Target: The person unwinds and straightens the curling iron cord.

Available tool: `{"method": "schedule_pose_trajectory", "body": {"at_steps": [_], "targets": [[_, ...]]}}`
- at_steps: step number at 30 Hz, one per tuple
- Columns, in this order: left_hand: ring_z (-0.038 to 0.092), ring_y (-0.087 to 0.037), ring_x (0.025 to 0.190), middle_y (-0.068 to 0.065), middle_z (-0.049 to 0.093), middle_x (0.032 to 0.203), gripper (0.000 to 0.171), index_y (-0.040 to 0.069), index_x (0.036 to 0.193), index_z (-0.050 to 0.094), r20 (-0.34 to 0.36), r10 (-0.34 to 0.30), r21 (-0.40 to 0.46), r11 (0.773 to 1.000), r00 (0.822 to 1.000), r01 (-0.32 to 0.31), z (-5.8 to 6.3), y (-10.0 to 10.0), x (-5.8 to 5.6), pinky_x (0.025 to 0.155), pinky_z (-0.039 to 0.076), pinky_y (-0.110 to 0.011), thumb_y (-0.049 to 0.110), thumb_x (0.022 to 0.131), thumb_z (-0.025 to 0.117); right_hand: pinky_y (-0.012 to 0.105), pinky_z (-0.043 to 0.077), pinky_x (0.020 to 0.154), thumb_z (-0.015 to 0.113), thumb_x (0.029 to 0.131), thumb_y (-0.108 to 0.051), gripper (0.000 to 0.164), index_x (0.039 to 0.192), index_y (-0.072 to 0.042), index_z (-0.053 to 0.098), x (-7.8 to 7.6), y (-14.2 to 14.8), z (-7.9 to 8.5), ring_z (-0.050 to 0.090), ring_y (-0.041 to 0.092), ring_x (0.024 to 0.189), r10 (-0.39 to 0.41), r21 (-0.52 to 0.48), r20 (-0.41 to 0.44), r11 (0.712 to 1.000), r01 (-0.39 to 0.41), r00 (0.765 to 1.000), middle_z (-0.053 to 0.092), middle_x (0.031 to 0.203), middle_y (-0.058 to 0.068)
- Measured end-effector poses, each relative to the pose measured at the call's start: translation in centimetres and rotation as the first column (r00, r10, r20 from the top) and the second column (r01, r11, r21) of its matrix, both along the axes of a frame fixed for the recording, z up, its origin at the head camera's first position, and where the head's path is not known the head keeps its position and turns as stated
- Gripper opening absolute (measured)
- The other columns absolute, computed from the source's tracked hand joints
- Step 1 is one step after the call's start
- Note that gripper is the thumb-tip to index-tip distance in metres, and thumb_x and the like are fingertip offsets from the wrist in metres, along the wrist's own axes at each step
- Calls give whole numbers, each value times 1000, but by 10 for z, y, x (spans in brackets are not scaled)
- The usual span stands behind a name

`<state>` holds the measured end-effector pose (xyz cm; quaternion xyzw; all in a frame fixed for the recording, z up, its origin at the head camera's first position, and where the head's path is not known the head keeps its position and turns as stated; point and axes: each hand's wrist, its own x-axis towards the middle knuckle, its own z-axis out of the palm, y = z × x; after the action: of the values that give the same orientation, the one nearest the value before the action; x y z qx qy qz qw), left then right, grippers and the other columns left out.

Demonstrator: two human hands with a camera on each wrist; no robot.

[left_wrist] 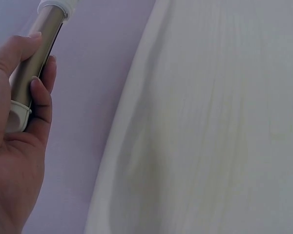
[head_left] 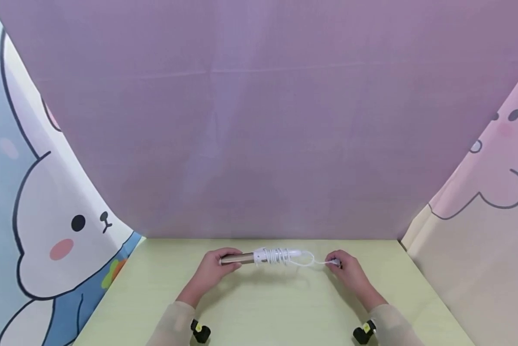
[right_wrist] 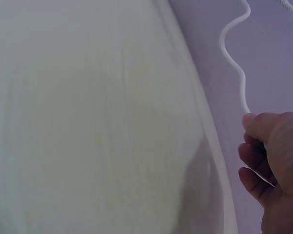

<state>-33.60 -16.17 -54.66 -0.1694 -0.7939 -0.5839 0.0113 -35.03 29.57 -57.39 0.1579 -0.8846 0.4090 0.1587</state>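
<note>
In the head view my left hand (head_left: 210, 269) grips a curling iron (head_left: 243, 258) by its gold barrel, above the table. The thumb and fingers wrap the barrel (left_wrist: 45, 35) near its white end cap (left_wrist: 19, 116) in the left wrist view. White cord (head_left: 278, 255) is coiled several times round the iron's white handle, and a loose loop hangs off its right end. My right hand (head_left: 349, 272) holds the free end of the cord, with a small grey-white piece, probably the plug (head_left: 337, 262), partly hidden in its fingers. Thumb and forefinger pinch the wavy cord (right_wrist: 233, 58) in the right wrist view.
Below the hands lies a pale yellow-green table (head_left: 276, 307). A purple cloth (head_left: 259, 144) hangs behind its far edge. Cartoon-printed curtains stand at the left (head_left: 51, 216) and the right (head_left: 492, 240). Each wrist carries a small black camera (head_left: 201, 332).
</note>
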Motion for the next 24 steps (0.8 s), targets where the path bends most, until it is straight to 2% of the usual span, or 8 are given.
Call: {"method": "schedule_pose_trajectory", "body": {"at_steps": [6, 9, 15, 24], "targets": [[64, -20, 86, -11, 77, 121, 31, 16, 127, 81, 13, 59, 13, 998, 998, -59, 4, -3, 0, 68, 54, -28, 15, 97, 88, 29, 54, 73, 82, 96, 7, 18, 101, -10, 75, 1, 4, -3, 62, 13, 85, 24, 32, 68, 999, -26, 997, 73, 99, 1], [64, -19, 84, -10, 78, 119, 31, 17, 127, 82, 17, 81, 8, 997, 997, -81, 5, -4, 0, 67, 54, -28, 16, 97, 89, 30, 56, 77, 81, 95, 9, 20, 100, -9, 76, 3, 6, -6, 63, 14, 88, 39, 57, 64, 997, -43, 997, 74, 100, 1], [63, -20, 83, -13, 78, 120, 31, 17, 127, 82, 15, 97, 12, 995, 995, -97, 2, -4, -3, 66, 53, -28, 15, 97, 89, 34, 59, 84, 81, 93, 13, 23, 99, -8, 77, 6, 9, -8, 69, 23, 98, 67, 92, 46, 993, -71, 997, 74, 101, 2], [63, -20, 83, -9, 78, 115, 29, 17, 123, 83, -13, 112, 24, 993, 994, -112, 3, -4, -5, 68, 54, -28, 15, 96, 90, 33, 55, 82, 84, 91, 9, 22, 100, -11, 80, 10, 12, -11, 63, 18, 93, 20, 104, 60, 994, -27, 998, 73, 98, -2]]}}
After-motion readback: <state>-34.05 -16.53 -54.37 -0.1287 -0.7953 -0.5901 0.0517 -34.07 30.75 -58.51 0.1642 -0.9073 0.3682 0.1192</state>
